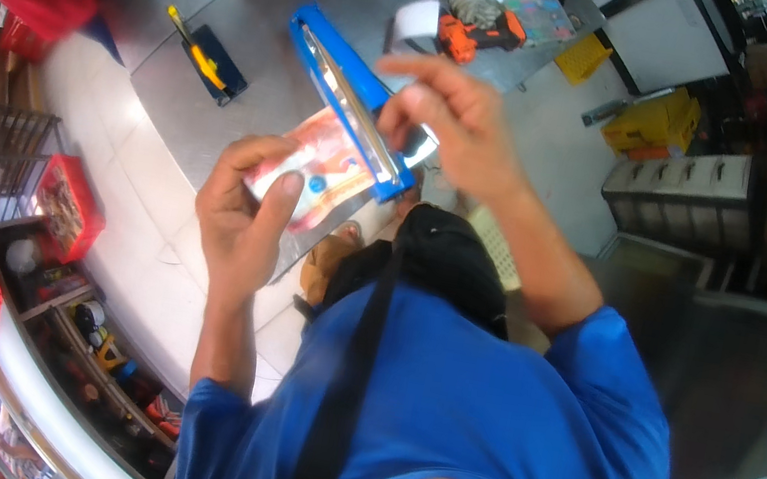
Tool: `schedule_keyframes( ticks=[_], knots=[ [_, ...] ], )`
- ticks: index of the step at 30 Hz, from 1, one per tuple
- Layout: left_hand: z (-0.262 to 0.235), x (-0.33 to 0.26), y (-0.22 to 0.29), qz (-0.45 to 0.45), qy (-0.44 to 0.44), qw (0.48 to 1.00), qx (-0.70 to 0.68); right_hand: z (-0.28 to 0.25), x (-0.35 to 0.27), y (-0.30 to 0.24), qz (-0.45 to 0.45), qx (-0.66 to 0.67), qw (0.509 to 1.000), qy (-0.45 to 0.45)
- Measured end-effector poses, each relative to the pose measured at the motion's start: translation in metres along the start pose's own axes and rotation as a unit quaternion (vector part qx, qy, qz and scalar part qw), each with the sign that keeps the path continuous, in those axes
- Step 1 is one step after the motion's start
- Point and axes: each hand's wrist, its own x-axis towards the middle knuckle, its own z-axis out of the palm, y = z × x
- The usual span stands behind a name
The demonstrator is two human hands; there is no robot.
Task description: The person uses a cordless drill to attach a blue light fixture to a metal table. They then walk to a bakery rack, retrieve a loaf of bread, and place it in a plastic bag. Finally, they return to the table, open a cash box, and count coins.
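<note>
My left hand (248, 202) is closed on a printed red-and-white plastic pouch (332, 155) with a blue round spot, the thumb pressed on its face. The pouch's far edge meets a long blue bar-shaped heat sealer (333, 89) with a shiny metal strip along it, which slants over the metal table (218, 136). At the sealer's right side is my right hand (449, 119), slightly blurred. Its forefinger stretches out and the other fingers are bent, with nothing seen in them. Whether it touches the sealer, I cannot tell.
A yellow-handled tool (193, 55) lies on a dark plate to the left. Farther back are an orange-and-black power tool (479, 34), a white roll (417, 22) and a grey cloth bundle (476, 6). Red bins (69, 207) stand at left, grey drawers (681, 188) at right.
</note>
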Motion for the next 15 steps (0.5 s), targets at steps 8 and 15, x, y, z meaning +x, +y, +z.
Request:
schedule_keyframes(
  ticks=[8,15],
  knots=[
    [0.035,0.066,-0.032,-0.053,-0.04,0.984,0.167,-0.267,0.245,0.215,0.073,-0.288,0.925,0.236],
    [0.094,0.126,-0.049,-0.103,0.061,0.968,0.223,-0.31,0.332,0.292,0.056,-0.391,0.895,0.208]
  ],
)
